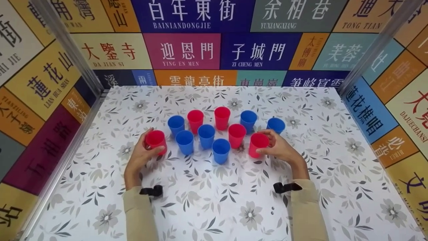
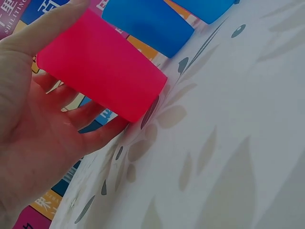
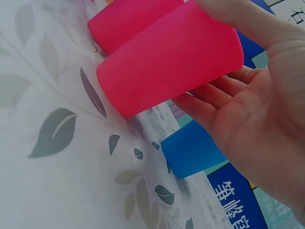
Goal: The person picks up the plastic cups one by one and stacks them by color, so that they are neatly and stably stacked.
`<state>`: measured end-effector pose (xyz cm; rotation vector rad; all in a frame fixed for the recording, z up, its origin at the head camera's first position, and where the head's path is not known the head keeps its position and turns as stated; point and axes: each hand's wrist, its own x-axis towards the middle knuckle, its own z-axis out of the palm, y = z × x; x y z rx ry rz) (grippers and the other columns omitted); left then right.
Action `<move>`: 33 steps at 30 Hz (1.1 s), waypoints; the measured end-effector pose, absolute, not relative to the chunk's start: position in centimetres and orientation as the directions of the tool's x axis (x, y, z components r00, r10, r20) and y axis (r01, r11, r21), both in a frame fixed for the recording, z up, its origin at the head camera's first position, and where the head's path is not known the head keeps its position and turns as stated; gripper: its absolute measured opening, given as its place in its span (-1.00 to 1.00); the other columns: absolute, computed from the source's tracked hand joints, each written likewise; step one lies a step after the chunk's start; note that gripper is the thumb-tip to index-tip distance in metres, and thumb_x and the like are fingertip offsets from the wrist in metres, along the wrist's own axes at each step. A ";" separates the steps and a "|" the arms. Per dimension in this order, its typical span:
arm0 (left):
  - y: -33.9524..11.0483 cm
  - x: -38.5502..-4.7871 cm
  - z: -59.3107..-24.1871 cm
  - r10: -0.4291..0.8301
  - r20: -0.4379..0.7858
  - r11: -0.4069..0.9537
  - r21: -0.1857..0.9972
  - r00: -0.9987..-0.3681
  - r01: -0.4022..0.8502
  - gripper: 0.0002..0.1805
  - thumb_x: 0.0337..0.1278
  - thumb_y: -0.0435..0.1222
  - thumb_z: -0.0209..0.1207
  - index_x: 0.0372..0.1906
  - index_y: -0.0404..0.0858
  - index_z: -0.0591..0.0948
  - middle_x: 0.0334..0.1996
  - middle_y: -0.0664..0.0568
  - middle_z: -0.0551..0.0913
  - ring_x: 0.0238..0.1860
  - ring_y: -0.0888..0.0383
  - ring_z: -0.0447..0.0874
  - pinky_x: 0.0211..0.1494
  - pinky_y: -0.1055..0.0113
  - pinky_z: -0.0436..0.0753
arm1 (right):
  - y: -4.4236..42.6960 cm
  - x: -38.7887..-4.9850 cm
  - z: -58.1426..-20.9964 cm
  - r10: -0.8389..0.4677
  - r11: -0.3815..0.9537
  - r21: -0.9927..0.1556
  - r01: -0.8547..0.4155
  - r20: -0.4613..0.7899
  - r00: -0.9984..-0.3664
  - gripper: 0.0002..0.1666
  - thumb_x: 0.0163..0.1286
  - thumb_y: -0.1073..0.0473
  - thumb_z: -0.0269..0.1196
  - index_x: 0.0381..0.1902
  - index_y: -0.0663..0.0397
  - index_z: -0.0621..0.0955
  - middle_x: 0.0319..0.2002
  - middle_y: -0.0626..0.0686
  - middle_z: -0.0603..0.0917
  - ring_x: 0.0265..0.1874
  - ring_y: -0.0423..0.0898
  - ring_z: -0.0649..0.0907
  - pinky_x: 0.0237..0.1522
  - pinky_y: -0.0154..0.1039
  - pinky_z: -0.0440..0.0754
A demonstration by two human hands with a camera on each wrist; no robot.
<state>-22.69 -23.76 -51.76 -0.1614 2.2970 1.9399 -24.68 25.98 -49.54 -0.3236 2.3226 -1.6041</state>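
My left hand [image 1: 141, 156] grips a red cup [image 1: 156, 142] at the left end of a group of plastic cups. The thumb lies on its near side and the fingers go round behind, as the left wrist view shows. On the right, my right hand [image 1: 282, 149] holds another red cup [image 1: 258, 145] between thumb and fingers. Both held cups are upright, with their bases at the tabletop. Beside the right one stands a red cup [image 1: 237, 136]; a blue cup [image 1: 276, 125] is partly hidden behind the right hand. Nearest the front is a blue cup [image 1: 221, 152].
Between the hands stand further upright cups: a blue cup [image 1: 184, 143], a blue cup [image 1: 206, 137], a blue cup [image 1: 176, 126], a red cup [image 1: 195, 122], a red cup [image 1: 222, 118] and a blue cup [image 1: 248, 121]. Signboard-printed walls [image 1: 187, 50] enclose the floral tabletop [image 1: 214, 207].
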 end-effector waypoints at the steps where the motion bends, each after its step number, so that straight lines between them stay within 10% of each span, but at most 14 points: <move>1: -23.8 -22.6 -51.8 0.002 -0.164 0.163 0.973 -0.986 -0.162 0.09 0.06 -0.11 0.45 0.61 0.08 0.02 0.49 -0.06 0.29 0.44 -0.03 0.29 0.52 0.05 0.35 | 25.9 -24.7 -49.5 -0.346 0.350 -0.937 -0.014 -0.115 -0.931 -0.12 0.20 0.15 0.48 0.39 0.12 0.31 0.23 0.24 0.57 0.18 0.01 0.59 0.09 -0.39 0.63; 12: -24.5 -22.3 -52.2 -0.018 -0.167 0.116 0.979 -0.986 -0.168 -0.04 0.15 -0.21 0.40 0.56 -0.07 0.09 0.46 -0.08 0.32 0.39 0.01 0.35 0.14 0.61 0.55 | 24.8 -24.0 -48.1 -0.352 0.293 -0.953 -0.070 -0.039 -0.935 -0.22 0.23 0.20 0.44 0.34 0.11 0.34 0.22 0.19 0.55 0.09 -0.16 0.63 0.02 -0.36 0.68; 33: -23.8 -22.6 -51.5 0.012 -0.124 0.155 0.980 -0.992 -0.121 -0.14 0.18 -0.18 0.38 0.50 -0.07 0.18 0.37 -0.17 0.46 0.28 -0.01 0.49 0.12 0.55 0.60 | 22.3 -21.5 -43.2 -0.347 0.117 -0.961 -0.252 0.198 -0.917 -0.24 0.22 0.42 0.35 0.35 0.21 0.31 0.17 0.02 0.55 0.13 -0.13 0.61 -0.02 -0.31 0.73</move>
